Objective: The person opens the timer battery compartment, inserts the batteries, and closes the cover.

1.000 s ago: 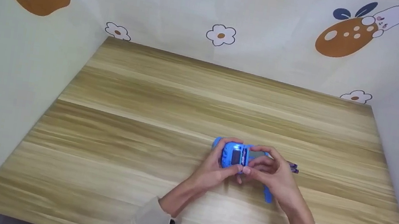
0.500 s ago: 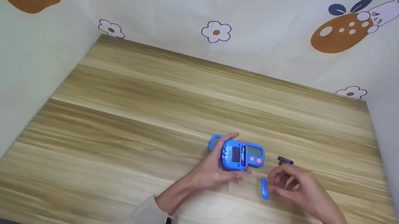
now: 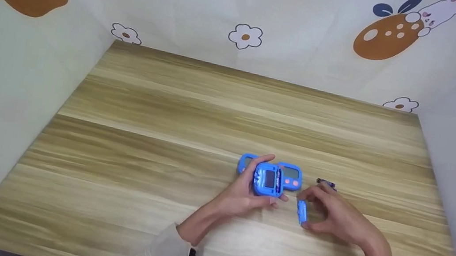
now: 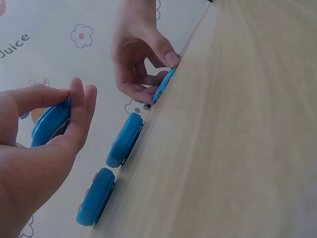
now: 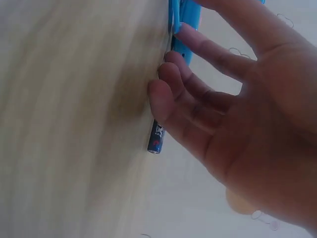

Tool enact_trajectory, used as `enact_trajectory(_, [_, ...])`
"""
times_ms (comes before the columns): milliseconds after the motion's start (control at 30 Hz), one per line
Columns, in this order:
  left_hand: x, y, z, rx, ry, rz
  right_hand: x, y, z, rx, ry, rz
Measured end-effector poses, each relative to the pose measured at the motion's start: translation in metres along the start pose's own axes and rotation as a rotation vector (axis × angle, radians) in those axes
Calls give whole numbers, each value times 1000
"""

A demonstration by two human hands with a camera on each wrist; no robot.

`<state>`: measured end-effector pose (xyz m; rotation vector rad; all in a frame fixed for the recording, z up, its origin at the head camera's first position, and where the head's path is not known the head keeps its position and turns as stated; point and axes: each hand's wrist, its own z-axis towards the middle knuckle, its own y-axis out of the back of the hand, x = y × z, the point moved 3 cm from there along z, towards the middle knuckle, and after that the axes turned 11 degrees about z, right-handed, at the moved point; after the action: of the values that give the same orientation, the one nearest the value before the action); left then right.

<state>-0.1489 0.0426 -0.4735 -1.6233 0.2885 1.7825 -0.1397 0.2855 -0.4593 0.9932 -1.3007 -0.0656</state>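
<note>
My left hand (image 3: 245, 195) grips a small blue electronic device (image 3: 268, 183), its back turned up. The battery slot along its right side lies uncovered, and a dark battery shows inside. My right hand (image 3: 336, 212) pinches a narrow blue battery cover (image 3: 302, 212) between thumb and fingers, close over the table to the right of the device. In the left wrist view, the cover (image 4: 164, 84) stands on a slant at the fingertips. Behind the right hand lie loose batteries (image 3: 325, 183), partly hidden by it; one battery (image 5: 156, 136) also shows in the right wrist view.
Two more blue devices lie on the wooden table (image 3: 162, 154): one (image 3: 291, 177) with a grey screen and pink buttons, the other (image 3: 245, 161) partly behind my left hand. Patterned cloth walls (image 3: 174, 4) stand along the table's back and sides.
My right hand has left the device, moved right and down to the battery cover on the table, and now pinches it. My left hand keeps its grip on the device.
</note>
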Motion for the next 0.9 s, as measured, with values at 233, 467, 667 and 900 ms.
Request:
enact_trajectory(233, [2, -2, 0, -4, 9, 11, 8, -3, 1, -74, 61, 448])
enact_trajectory(467, [0, -3, -1, -22, -5, 103, 21, -9, 23, -264, 21, 827])
enact_trajectory(667, [0, -5, 0, -26, 11, 67, 26, -17, 32, -306, -10, 778])
enact_trajectory(900, [4, -4, -1, -134, 67, 65, 34, -22, 35, -311, 37, 648])
